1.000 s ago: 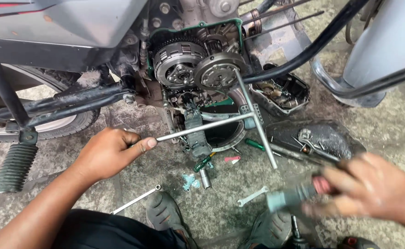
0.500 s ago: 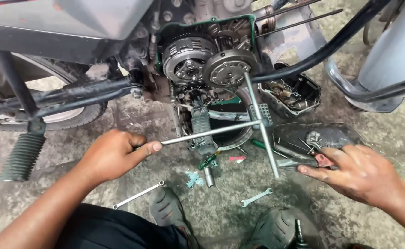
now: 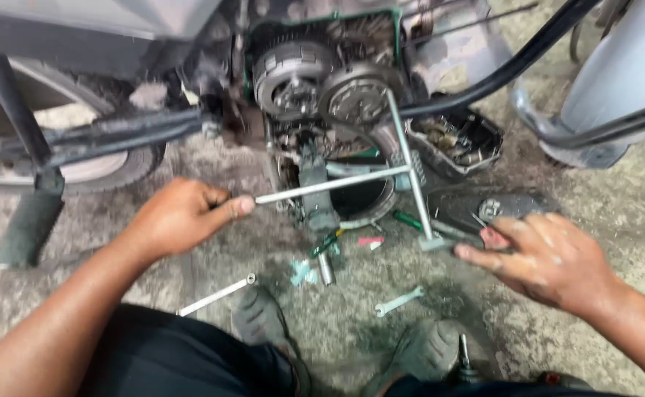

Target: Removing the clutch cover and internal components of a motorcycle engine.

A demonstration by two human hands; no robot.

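A metal cross wrench (image 3: pixel 403 170) is seated on the clutch hub (image 3: pixel 358 94) of an opened motorcycle engine. My left hand (image 3: pixel 183 217) grips the end of the wrench's left arm. My right hand (image 3: pixel 543 257) reaches with spread fingers to the end of the lower arm, fingertips at its socket end (image 3: pixel 434 242); nothing shows in its palm. A larger toothed clutch drum (image 3: pixel 291 72) sits left of the hub.
A dark engine cover (image 3: pixel 484 209) and a tray of small parts (image 3: pixel 458 140) lie right of the engine. A ring spanner (image 3: pixel 216 295), a small open spanner (image 3: pixel 398 300) and a green-handled screwdriver (image 3: pixel 408 220) lie on the concrete floor. My shoes (image 3: pixel 264 323) are below.
My right hand put down the grey tool it held a second ago and moved up-left to the wrench's lower end. The view has shifted closer to the engine.
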